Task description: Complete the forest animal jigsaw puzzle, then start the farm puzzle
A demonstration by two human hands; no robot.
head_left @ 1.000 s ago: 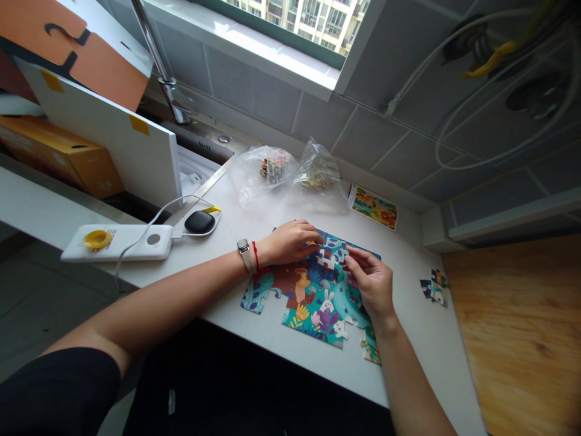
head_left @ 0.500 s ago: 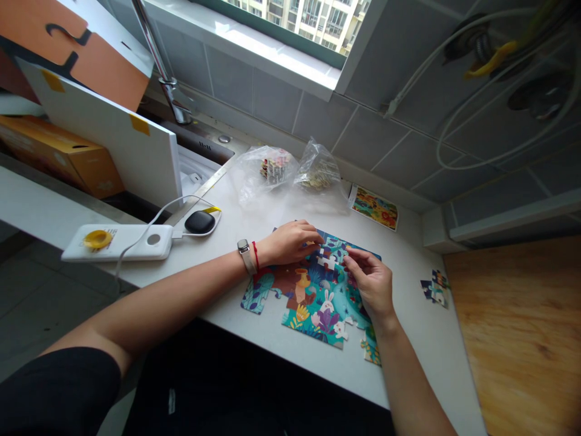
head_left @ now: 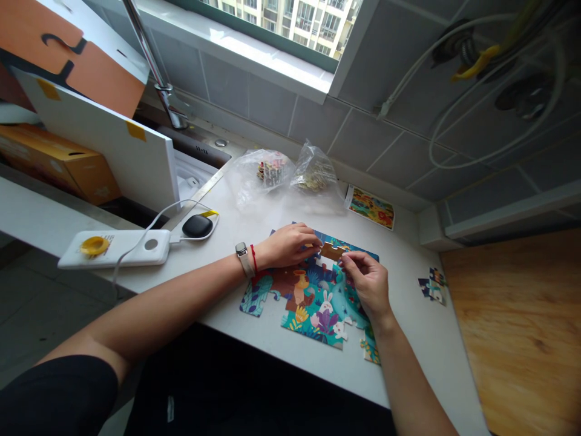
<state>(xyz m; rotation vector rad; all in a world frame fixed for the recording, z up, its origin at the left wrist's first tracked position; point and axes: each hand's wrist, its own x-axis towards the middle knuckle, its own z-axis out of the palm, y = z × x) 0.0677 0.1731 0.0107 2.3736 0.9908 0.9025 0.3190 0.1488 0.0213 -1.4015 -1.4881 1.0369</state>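
Observation:
A partly assembled jigsaw puzzle, with a rabbit, plants and a blue stream, lies on the white counter. Over a white gap in its upper part, a jigsaw piece shows a plain brown face and looks tilted up. My right hand pinches the piece at its right end between thumb and fingertips. From the other side my left hand reaches in, fingers bent and thumb closed against them at the piece's left end. That wrist wears a watch and a red cord.
Two clear plastic bags of pieces stand behind the puzzle, beside a picture card. Several loose pieces lie at the right, near a wooden board. On the left are a white power bank, a black case and a sink.
The patterned piece between my hands has been tipped up, and its brown face now shows above the gap. Both hands stay almost in place; the view has shifted slightly.

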